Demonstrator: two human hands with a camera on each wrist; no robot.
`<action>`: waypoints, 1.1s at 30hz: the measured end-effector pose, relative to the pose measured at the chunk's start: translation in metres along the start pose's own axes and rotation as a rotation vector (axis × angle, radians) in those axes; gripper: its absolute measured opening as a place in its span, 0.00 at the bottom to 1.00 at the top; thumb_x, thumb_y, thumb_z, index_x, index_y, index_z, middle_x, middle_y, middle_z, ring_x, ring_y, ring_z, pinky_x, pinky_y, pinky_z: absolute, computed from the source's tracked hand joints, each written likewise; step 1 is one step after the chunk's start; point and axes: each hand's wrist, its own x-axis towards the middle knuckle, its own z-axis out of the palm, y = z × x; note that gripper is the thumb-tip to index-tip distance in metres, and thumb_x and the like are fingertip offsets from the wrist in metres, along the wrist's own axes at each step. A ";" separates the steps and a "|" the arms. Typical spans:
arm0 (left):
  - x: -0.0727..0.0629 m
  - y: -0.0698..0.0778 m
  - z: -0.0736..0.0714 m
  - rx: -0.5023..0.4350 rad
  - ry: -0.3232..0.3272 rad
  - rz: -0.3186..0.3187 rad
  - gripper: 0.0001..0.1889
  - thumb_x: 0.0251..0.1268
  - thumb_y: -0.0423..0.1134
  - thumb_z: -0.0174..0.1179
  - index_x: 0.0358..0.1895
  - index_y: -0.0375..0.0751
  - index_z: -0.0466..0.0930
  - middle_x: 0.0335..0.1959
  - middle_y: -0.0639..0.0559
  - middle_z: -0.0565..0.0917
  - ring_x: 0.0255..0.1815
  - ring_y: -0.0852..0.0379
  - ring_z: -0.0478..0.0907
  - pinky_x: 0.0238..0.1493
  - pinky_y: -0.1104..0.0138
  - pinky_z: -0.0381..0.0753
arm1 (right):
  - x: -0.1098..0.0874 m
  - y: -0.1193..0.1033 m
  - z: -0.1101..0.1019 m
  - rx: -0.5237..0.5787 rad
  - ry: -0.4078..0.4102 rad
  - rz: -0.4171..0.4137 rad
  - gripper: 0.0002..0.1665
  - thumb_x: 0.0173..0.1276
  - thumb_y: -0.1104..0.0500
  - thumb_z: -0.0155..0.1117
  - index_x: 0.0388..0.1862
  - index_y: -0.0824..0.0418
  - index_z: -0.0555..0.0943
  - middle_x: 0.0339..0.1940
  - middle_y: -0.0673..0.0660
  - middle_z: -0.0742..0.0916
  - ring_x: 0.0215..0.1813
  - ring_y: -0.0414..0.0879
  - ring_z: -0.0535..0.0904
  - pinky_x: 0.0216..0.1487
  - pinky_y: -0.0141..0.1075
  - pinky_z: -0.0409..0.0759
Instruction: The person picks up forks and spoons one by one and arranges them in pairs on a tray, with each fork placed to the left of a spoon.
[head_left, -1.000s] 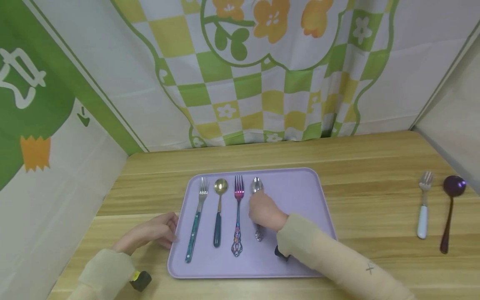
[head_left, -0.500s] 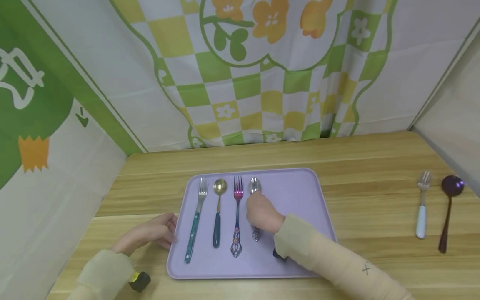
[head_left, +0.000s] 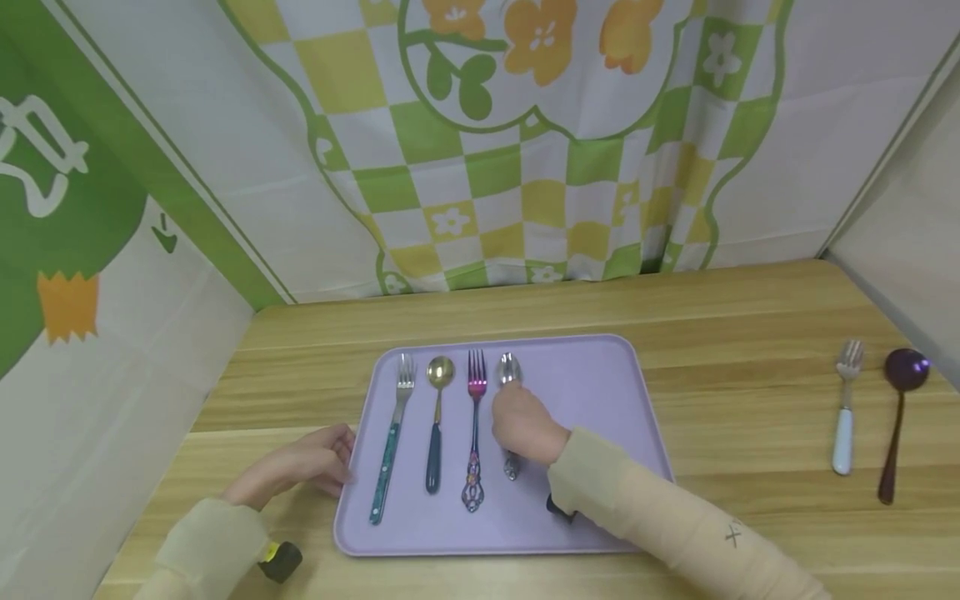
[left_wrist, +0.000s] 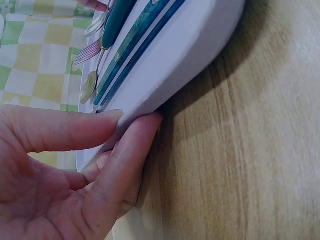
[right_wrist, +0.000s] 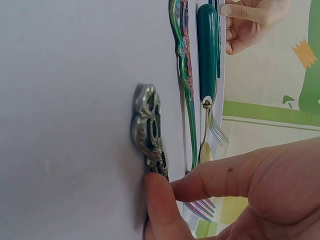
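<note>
My right hand [head_left: 527,422] pinches a silver spoon [head_left: 510,367] by its handle between thumb and fingers, on the purple tray [head_left: 577,375]. In the right wrist view the ornate end of the spoon's handle [right_wrist: 149,122] sticks out past the fingertips. My left hand [head_left: 311,462] grips the tray's left rim, thumb on top and fingers under the edge, as the left wrist view shows. To the spoon's left lie a rainbow-coloured fork [head_left: 474,417], a gold spoon with a dark green handle [head_left: 434,450] and a fork with a teal handle [head_left: 386,467], roughly side by side.
Off the tray at the right, a fork with a pale blue handle [head_left: 843,433] and a dark purple ladle-like spoon [head_left: 906,371] lie on the wooden table [head_left: 750,333]. A patterned curtain [head_left: 525,192] hangs behind the table.
The right hand and the silver spoon have shifted slightly left, closer to the rainbow-coloured fork. The left hand has stayed at the tray's rim.
</note>
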 end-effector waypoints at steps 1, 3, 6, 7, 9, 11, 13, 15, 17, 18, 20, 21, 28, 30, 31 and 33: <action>0.000 0.000 0.000 -0.001 0.001 -0.001 0.19 0.40 0.24 0.55 0.40 0.25 0.61 0.29 0.42 0.70 0.28 0.52 0.74 0.32 0.59 0.85 | 0.000 0.000 0.000 -0.006 0.003 -0.007 0.09 0.55 0.70 0.56 0.33 0.77 0.72 0.28 0.64 0.76 0.21 0.46 0.70 0.15 0.31 0.73; 0.000 0.000 0.000 -0.002 0.000 0.001 0.19 0.40 0.24 0.55 0.40 0.25 0.61 0.29 0.42 0.70 0.28 0.52 0.74 0.32 0.59 0.85 | 0.000 0.001 0.000 -0.022 0.009 -0.023 0.07 0.55 0.70 0.56 0.30 0.76 0.73 0.29 0.64 0.76 0.22 0.46 0.70 0.17 0.31 0.74; 0.001 -0.001 0.000 -0.002 0.001 0.001 0.19 0.40 0.24 0.55 0.40 0.25 0.61 0.29 0.42 0.70 0.28 0.52 0.74 0.32 0.59 0.85 | -0.001 0.001 0.000 -0.038 0.014 -0.031 0.05 0.55 0.69 0.56 0.25 0.74 0.74 0.30 0.65 0.76 0.23 0.47 0.70 0.18 0.32 0.74; 0.001 -0.001 0.000 0.001 0.001 0.002 0.19 0.40 0.24 0.55 0.40 0.25 0.61 0.29 0.42 0.70 0.28 0.52 0.74 0.32 0.59 0.85 | -0.001 0.001 0.000 -0.037 0.015 -0.028 0.05 0.55 0.69 0.56 0.24 0.73 0.74 0.29 0.64 0.76 0.23 0.47 0.70 0.18 0.32 0.74; 0.001 -0.002 -0.001 0.004 0.001 0.005 0.19 0.40 0.24 0.55 0.40 0.25 0.61 0.29 0.43 0.70 0.28 0.52 0.74 0.32 0.59 0.85 | -0.001 0.001 0.000 -0.035 0.016 -0.021 0.05 0.55 0.69 0.56 0.24 0.73 0.74 0.29 0.64 0.76 0.22 0.46 0.70 0.18 0.32 0.74; 0.002 -0.002 -0.001 0.006 -0.001 0.007 0.19 0.40 0.24 0.55 0.40 0.25 0.62 0.29 0.43 0.70 0.28 0.52 0.74 0.32 0.59 0.85 | -0.001 0.000 0.000 -0.027 0.016 -0.012 0.05 0.55 0.69 0.56 0.26 0.74 0.74 0.30 0.64 0.76 0.22 0.46 0.70 0.17 0.31 0.73; 0.002 -0.002 -0.001 0.004 -0.001 0.008 0.19 0.40 0.24 0.55 0.40 0.25 0.61 0.29 0.43 0.70 0.28 0.52 0.74 0.32 0.59 0.85 | -0.001 0.000 0.000 -0.022 0.014 -0.004 0.06 0.56 0.69 0.56 0.28 0.76 0.74 0.30 0.64 0.76 0.22 0.46 0.70 0.16 0.31 0.73; 0.001 -0.002 -0.001 0.003 -0.001 0.007 0.19 0.40 0.24 0.55 0.40 0.25 0.61 0.29 0.43 0.70 0.28 0.52 0.74 0.31 0.59 0.85 | -0.001 0.001 0.000 -0.020 0.012 -0.001 0.08 0.56 0.69 0.56 0.30 0.77 0.73 0.30 0.64 0.76 0.22 0.46 0.70 0.16 0.30 0.73; 0.001 -0.001 0.000 0.002 0.001 0.004 0.19 0.40 0.24 0.55 0.40 0.25 0.61 0.29 0.43 0.70 0.28 0.52 0.74 0.31 0.59 0.85 | -0.001 0.001 0.000 -0.019 0.011 -0.002 0.08 0.56 0.69 0.56 0.30 0.76 0.73 0.30 0.64 0.76 0.22 0.46 0.70 0.16 0.30 0.73; 0.000 0.000 0.000 0.003 0.002 0.003 0.19 0.40 0.24 0.55 0.40 0.25 0.61 0.29 0.43 0.70 0.28 0.52 0.74 0.31 0.59 0.85 | -0.001 0.001 0.000 -0.017 0.011 -0.003 0.07 0.56 0.69 0.56 0.29 0.76 0.73 0.30 0.64 0.76 0.22 0.46 0.70 0.16 0.30 0.73; 0.000 0.000 0.000 0.007 0.001 0.003 0.19 0.41 0.24 0.55 0.40 0.25 0.61 0.29 0.43 0.70 0.28 0.52 0.74 0.31 0.60 0.85 | -0.001 0.001 0.000 -0.015 0.011 -0.009 0.06 0.56 0.69 0.56 0.28 0.75 0.74 0.30 0.64 0.76 0.22 0.46 0.70 0.15 0.30 0.73; 0.000 0.001 0.000 0.007 0.000 0.002 0.19 0.41 0.24 0.55 0.40 0.25 0.61 0.29 0.43 0.70 0.28 0.52 0.74 0.31 0.60 0.85 | -0.001 0.001 -0.001 -0.010 0.010 -0.009 0.06 0.56 0.69 0.56 0.27 0.75 0.74 0.30 0.64 0.75 0.21 0.46 0.70 0.15 0.30 0.73; 0.001 -0.002 -0.001 0.013 -0.003 0.002 0.19 0.41 0.25 0.55 0.41 0.25 0.61 0.30 0.42 0.70 0.28 0.52 0.74 0.31 0.60 0.85 | -0.001 0.000 -0.002 0.002 0.002 0.003 0.06 0.57 0.69 0.55 0.27 0.75 0.74 0.30 0.64 0.74 0.20 0.45 0.70 0.13 0.29 0.72; 0.001 -0.002 -0.001 0.008 -0.003 0.004 0.19 0.41 0.25 0.55 0.41 0.25 0.61 0.30 0.42 0.70 0.28 0.52 0.74 0.31 0.60 0.85 | -0.001 0.000 -0.002 0.001 0.002 0.008 0.06 0.57 0.69 0.55 0.26 0.74 0.73 0.29 0.63 0.74 0.20 0.45 0.70 0.13 0.29 0.72; 0.001 -0.002 -0.001 0.004 -0.003 0.005 0.20 0.41 0.25 0.55 0.41 0.25 0.61 0.30 0.42 0.70 0.28 0.52 0.75 0.31 0.60 0.85 | -0.001 0.000 -0.002 -0.002 0.003 0.009 0.05 0.57 0.69 0.55 0.26 0.74 0.73 0.29 0.63 0.74 0.20 0.45 0.70 0.13 0.29 0.72; 0.001 -0.002 -0.001 0.003 -0.003 0.007 0.20 0.40 0.25 0.55 0.41 0.25 0.61 0.30 0.42 0.70 0.28 0.52 0.75 0.31 0.60 0.85 | -0.001 0.000 -0.001 -0.004 0.006 0.011 0.06 0.56 0.69 0.55 0.26 0.74 0.73 0.29 0.63 0.74 0.20 0.45 0.70 0.13 0.30 0.72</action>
